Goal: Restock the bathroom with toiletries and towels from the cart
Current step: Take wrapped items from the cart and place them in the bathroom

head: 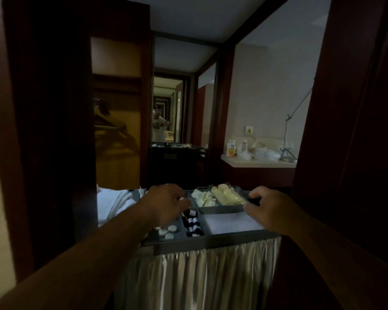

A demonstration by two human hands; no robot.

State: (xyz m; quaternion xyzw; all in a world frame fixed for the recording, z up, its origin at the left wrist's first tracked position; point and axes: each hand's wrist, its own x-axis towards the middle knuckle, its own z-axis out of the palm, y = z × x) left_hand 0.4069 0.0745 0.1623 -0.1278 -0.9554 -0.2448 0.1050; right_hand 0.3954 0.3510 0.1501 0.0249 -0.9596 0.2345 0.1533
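Bottles (pixel 192 222) under my left hand (pixel 166 203), row running away from me; fingers curled, grasp unclear; right hand (pixel 270 209) grips tray (pixel 220 210) rim

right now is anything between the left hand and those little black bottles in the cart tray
Nothing visible is. The left hand is already over the far end of the row of small bottles in the tray, fingers down among them; whether it grips one is unclear.
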